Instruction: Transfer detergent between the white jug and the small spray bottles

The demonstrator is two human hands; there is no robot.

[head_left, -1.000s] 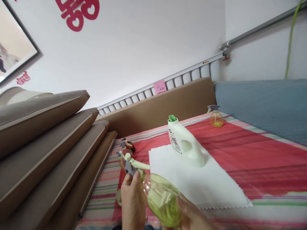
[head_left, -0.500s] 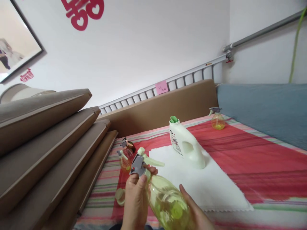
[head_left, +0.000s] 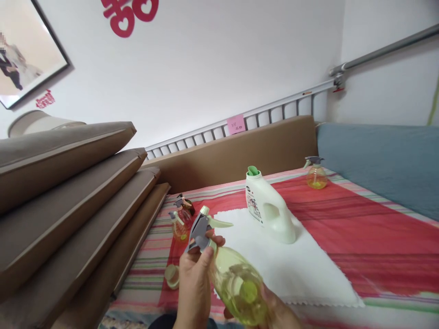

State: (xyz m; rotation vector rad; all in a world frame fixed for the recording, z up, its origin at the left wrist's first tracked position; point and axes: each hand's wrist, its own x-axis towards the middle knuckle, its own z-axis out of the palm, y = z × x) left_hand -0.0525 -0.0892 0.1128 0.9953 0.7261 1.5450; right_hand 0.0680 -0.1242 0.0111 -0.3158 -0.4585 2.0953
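Near side, I hold the translucent spray bottle (head_left: pixel 236 278), left hand (head_left: pixel 196 276) gripping its neck (head_left: pixel 213 247), right hand (head_left: pixel 278 313) cupping its rounded base (head_left: pixel 253 314).

Pink note (head_left: pixel 236 124): some writing is too small for us to read.
Red cutout (head_left: pixel 129 18): the top edge hides part from us.
Right hand (head_left: pixel 278 310): we see it partly hidden by the yellow spray bottle (head_left: pixel 237 283).
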